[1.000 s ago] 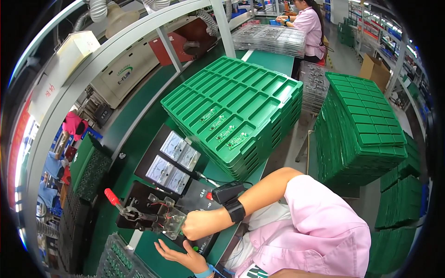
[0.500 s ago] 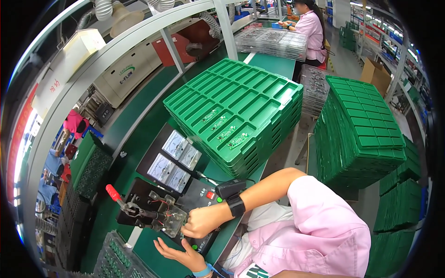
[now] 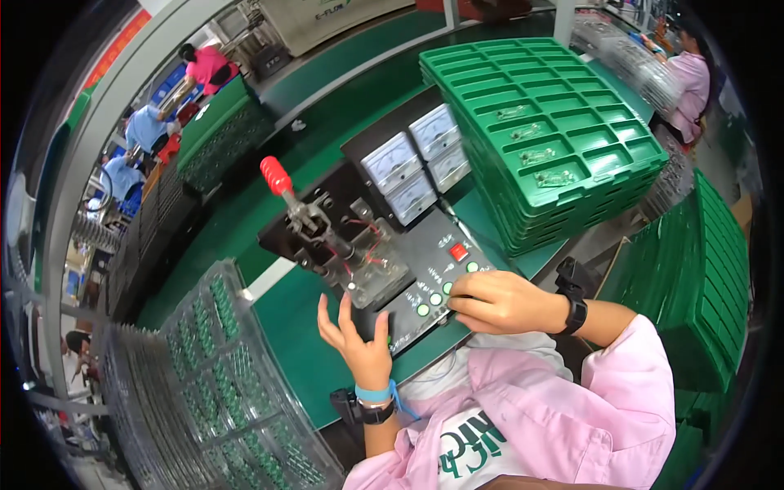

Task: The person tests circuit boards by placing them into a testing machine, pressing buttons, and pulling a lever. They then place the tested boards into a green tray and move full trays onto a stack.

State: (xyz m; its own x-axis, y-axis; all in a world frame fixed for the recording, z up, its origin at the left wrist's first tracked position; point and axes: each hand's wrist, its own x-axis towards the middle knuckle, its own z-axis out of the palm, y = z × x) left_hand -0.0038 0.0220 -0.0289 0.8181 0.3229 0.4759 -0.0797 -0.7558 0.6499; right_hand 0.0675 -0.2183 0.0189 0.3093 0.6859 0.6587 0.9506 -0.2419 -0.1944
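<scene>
My left hand (image 3: 358,343) is open beside the near edge of a test fixture, palm up with the fingers spread. My right hand (image 3: 506,304) is closed, with fingers pressed together over the near right of a black control panel (image 3: 408,298), close to its round green buttons (image 3: 437,299). Whatever the fingertips may hold is hidden. The fixture has a clear plate (image 3: 380,282), thin red wires and a toggle clamp, whose red handle (image 3: 276,175) stands up. Behind the panel are several analog meters (image 3: 392,162).
At the back right rises a stack of green compartment trays (image 3: 563,98); several circuit boards (image 3: 545,177) lie in the top one. Clear trays of green boards (image 3: 237,384) are stacked at left. More green trays (image 3: 686,286) stand at right. People work in the background.
My right hand has moved from the fixture's clear plate to the panel's buttons. My left hand has turned, fingers now up by the fixture. The view has shifted, bringing the left trays further in.
</scene>
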